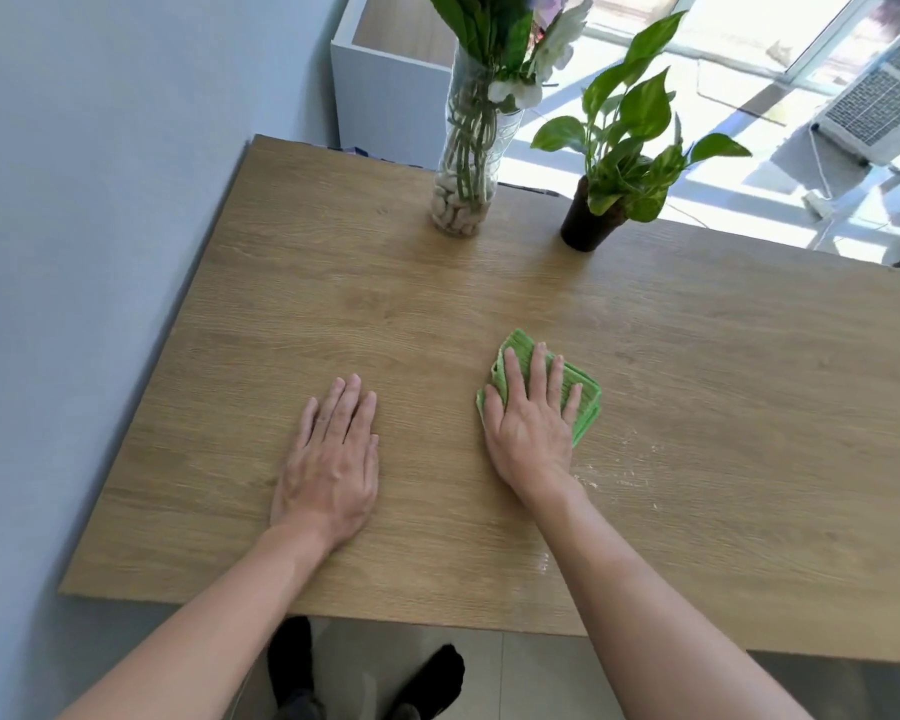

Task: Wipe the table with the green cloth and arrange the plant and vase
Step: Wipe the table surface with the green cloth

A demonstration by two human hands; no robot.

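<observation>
A folded green cloth (585, 394) lies on the wooden table (385, 314), right of centre. My right hand (533, 423) presses flat on top of the cloth, fingers spread. My left hand (333, 454) rests flat on the bare wood to the left, holding nothing. At the table's far edge stands a clear glass vase (463, 184) with pebbles, green stems and pale flowers. To the vase's right is a leafy green plant (630, 142) in a small dark pot (588, 220).
A pale wall runs along the table's left side. A white cabinet (385, 96) stands behind the vase. Faint whitish specks (624, 459) mark the wood just right of my right wrist. Beyond the far edge are a sunlit floor and window.
</observation>
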